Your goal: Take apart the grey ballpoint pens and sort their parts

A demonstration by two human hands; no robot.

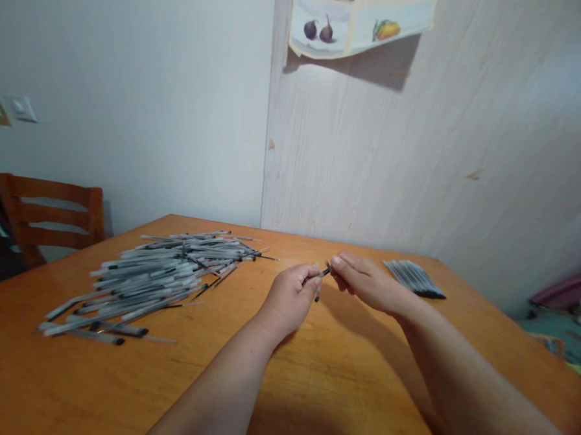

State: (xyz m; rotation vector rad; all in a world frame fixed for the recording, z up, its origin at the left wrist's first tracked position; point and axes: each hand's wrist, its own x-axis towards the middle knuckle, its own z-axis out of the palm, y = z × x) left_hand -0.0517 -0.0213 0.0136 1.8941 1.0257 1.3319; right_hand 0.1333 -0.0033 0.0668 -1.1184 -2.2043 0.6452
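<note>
Over the middle of the wooden table [311, 374], my left hand [294, 292] is closed on a thin pen with a dark end, most of it hidden by the fingers. Close to its right, my right hand [358, 279] pinches small dark tips at that pen's end; what exactly it holds is too small to tell. A large loose pile of grey-white pens [155, 275] with dark ends lies on the left. To the right, beyond my right hand, several similar pens [414, 278] lie side by side in a neat row.
A wooden chair [52, 211] stands behind the table's left side. The wall is behind the far edge, with a fruit poster [359, 26] hanging on it. Beyond the table's right edge is a green cloth surface [564, 336].
</note>
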